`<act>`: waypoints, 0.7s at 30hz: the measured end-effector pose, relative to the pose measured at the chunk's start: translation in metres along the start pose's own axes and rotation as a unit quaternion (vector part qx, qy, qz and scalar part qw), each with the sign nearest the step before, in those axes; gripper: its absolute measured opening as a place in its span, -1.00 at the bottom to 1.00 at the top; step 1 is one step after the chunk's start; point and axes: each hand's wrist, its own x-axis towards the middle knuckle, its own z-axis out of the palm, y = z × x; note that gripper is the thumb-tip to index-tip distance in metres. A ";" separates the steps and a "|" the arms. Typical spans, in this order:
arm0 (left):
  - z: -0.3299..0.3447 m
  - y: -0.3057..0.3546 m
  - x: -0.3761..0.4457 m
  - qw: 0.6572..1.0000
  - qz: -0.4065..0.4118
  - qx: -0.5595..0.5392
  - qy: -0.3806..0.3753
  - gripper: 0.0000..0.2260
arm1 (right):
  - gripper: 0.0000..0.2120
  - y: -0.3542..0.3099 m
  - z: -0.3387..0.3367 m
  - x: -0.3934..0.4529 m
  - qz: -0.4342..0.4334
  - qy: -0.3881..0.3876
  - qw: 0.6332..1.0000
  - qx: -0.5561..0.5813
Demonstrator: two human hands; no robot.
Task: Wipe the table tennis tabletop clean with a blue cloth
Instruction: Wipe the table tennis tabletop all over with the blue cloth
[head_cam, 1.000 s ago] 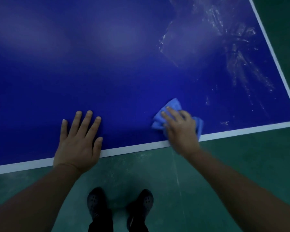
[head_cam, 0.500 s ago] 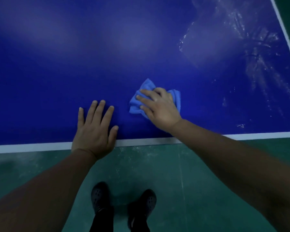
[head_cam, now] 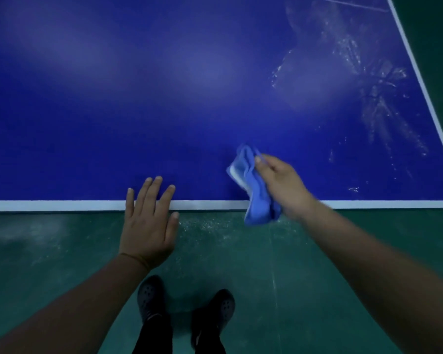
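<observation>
The dark blue table tennis tabletop (head_cam: 164, 98) fills the upper part of the head view, with a white line along its near edge. My right hand (head_cam: 279, 185) grips the crumpled blue cloth (head_cam: 253, 190), lifted off the surface; the cloth hangs down past the near edge. My left hand (head_cam: 149, 218) is flat with straight fingers, its fingertips over the white edge line and its palm off the table. White dusty smears (head_cam: 368, 98) cover the tabletop's far right part.
The green floor (head_cam: 62, 251) lies below the table edge, with pale dust specks (head_cam: 210, 223) near it. My feet in dark perforated clogs (head_cam: 149, 297) stand close to the table. The white right sideline (head_cam: 420, 85) runs diagonally.
My right hand lifted the cloth off the tabletop and pulled it back to the near edge, bunched and hanging. My left hand slid back, now mostly off the table.
</observation>
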 end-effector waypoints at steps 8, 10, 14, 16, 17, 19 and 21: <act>-0.017 -0.020 -0.001 0.999 -0.030 -0.010 0.044 -0.50 | -0.62 0.000 -0.077 0.064 0.046 0.282 0.929 -0.234; -0.019 -0.028 -0.003 0.998 -0.046 -0.010 0.042 -0.50 | -0.55 0.011 -0.045 0.058 -0.072 0.186 0.918 -0.343; -0.025 -0.049 -0.010 0.996 -0.066 -0.007 0.056 -0.50 | -0.47 0.049 -0.012 0.056 -0.067 0.024 0.824 -0.562; -0.028 -0.063 -0.015 0.996 -0.065 0.002 0.062 -0.50 | -0.48 0.048 -0.027 0.077 0.002 0.105 0.836 -0.539; -0.029 -0.070 -0.017 0.996 -0.067 0.008 0.062 -0.50 | -0.47 0.042 -0.026 0.084 0.035 0.140 0.844 -0.516; -0.031 -0.083 -0.017 0.995 -0.071 0.016 0.063 -0.49 | -0.48 0.030 0.009 0.089 0.057 0.178 0.847 -0.498; -0.030 -0.092 -0.015 0.995 -0.071 0.027 0.058 -0.48 | -0.49 0.027 0.078 0.065 -0.035 0.138 0.834 -0.534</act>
